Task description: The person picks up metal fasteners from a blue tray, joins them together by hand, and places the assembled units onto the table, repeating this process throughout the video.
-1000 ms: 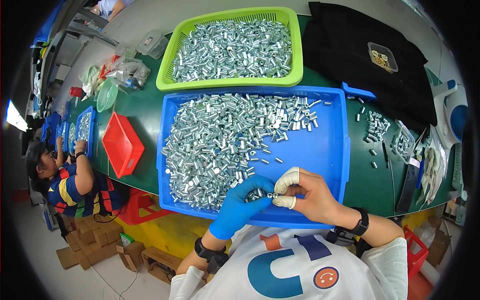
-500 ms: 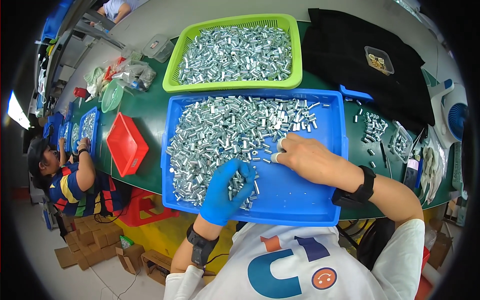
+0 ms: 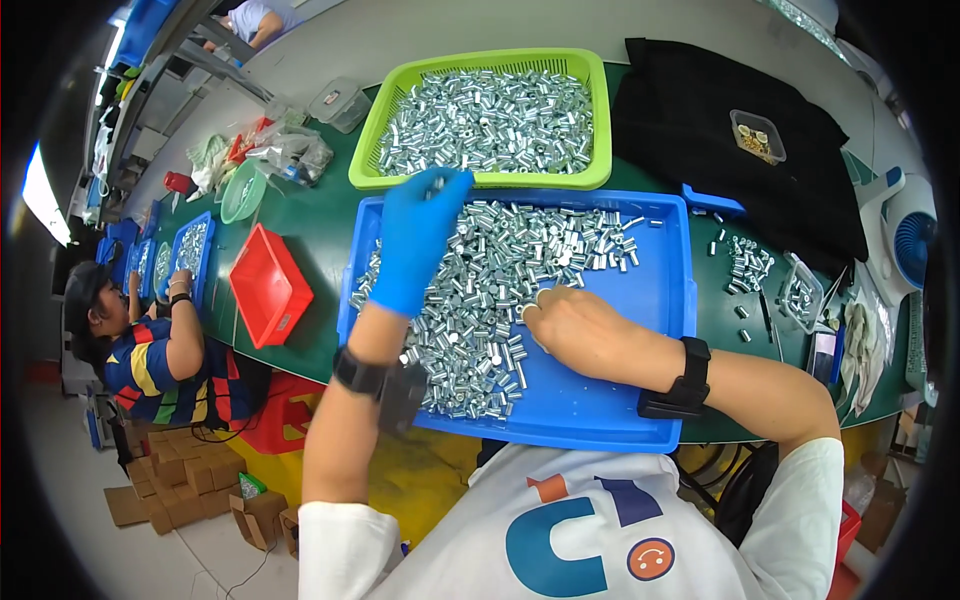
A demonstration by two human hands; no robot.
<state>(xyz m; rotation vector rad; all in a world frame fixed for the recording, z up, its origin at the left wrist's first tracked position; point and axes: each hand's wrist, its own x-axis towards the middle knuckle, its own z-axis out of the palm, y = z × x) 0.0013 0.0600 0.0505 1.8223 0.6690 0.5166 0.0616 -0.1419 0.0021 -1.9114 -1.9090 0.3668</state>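
Observation:
My left hand [image 3: 415,245], in a blue glove, is over the far left part of the blue tray [image 3: 600,415], its fingertips at the near rim of the green basket [image 3: 480,181]. The fingers curl round some small silvery metal sleeves, a few of which show at the top of the grip. My right hand [image 3: 585,335] is bare apart from pale fingertip covers. Bent fingers bring it low over the tray, touching the right edge of the heap of metal sleeves [image 3: 470,300]; whatever is between its fingertips is hidden. More metal sleeves fill the green basket.
A red tray [image 3: 268,290] stands left of the blue tray. Black cloth [image 3: 690,140] with a small clear box [image 3: 757,137] lies at the back right. Loose sleeves [image 3: 748,265] and a small fan [image 3: 912,230] are at the right. A co-worker [image 3: 150,340] sits at the left.
My left hand has risen from the near part of the heap to the green basket's rim, holding sleeves. My right hand has shifted slightly left and nearer to me.

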